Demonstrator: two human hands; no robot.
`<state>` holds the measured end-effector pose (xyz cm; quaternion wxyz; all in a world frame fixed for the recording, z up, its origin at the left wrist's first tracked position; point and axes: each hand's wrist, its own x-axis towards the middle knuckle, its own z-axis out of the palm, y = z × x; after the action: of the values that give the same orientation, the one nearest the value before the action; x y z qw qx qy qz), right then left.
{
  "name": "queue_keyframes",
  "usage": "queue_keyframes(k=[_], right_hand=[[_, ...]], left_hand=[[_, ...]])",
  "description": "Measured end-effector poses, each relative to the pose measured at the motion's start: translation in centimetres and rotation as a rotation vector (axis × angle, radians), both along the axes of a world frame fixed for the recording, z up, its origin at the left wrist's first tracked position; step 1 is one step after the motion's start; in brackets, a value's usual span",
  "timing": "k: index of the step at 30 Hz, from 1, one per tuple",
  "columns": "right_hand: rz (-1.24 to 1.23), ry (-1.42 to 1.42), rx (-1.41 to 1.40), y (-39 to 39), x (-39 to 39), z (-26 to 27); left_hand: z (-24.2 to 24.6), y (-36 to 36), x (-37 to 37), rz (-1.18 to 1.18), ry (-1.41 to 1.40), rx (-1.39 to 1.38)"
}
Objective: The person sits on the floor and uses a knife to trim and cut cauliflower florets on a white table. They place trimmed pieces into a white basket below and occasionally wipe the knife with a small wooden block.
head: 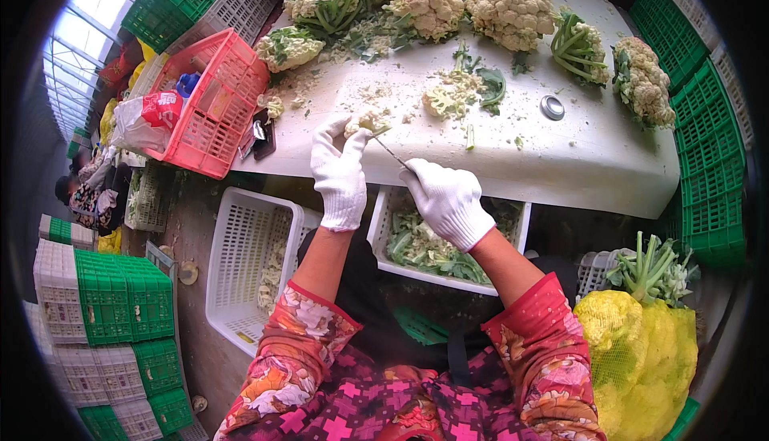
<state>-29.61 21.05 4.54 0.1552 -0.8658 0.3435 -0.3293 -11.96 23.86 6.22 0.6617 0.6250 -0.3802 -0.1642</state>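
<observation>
My left hand (340, 170), in a white knit glove, holds a small cauliflower floret (369, 121) over the near edge of the white-covered table (541, 164). My right hand (447, 200), gloved alike, grips a thin knife (392, 152) whose tip reaches the floret's stem; its handle is hidden in the glove. To the right of the floret lies a cut cauliflower piece (443, 101) among crumbs and leaf bits. Whole cauliflower heads (510, 11) line the table's far side. A round metal object (552, 107) lies farther right.
Below the table edge stand a white crate of leaves and trimmings (384, 238) and a white basket with florets (222, 261). A red crate (225, 98) is at the left. Yellow net sacks (640, 357) stand at the right, stacked green crates (709, 164) behind. Another person sits far left.
</observation>
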Motion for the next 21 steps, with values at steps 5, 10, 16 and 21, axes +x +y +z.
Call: queue_keyframes(k=[5,10,16,21], right_hand=[[-0.111,0.095,-0.033,-0.9,-0.1,-1.0],[-0.177,0.239,0.080,-2.6,0.0,-2.1],[-0.160,0.444,0.301,-5.1,0.1,-7.5],[-0.168,0.250,0.344,-5.2,0.1,-6.4]], left_hand=[[-1.1,-1.9,-1.3,-0.017,-0.048,-0.012],[-3.4,-4.6,-1.6,-0.081,-0.073,0.043],[-8.6,-8.0,1.4,-0.016,0.173,0.090],[-7.9,-7.8,3.2,-0.108,0.477,0.089]])
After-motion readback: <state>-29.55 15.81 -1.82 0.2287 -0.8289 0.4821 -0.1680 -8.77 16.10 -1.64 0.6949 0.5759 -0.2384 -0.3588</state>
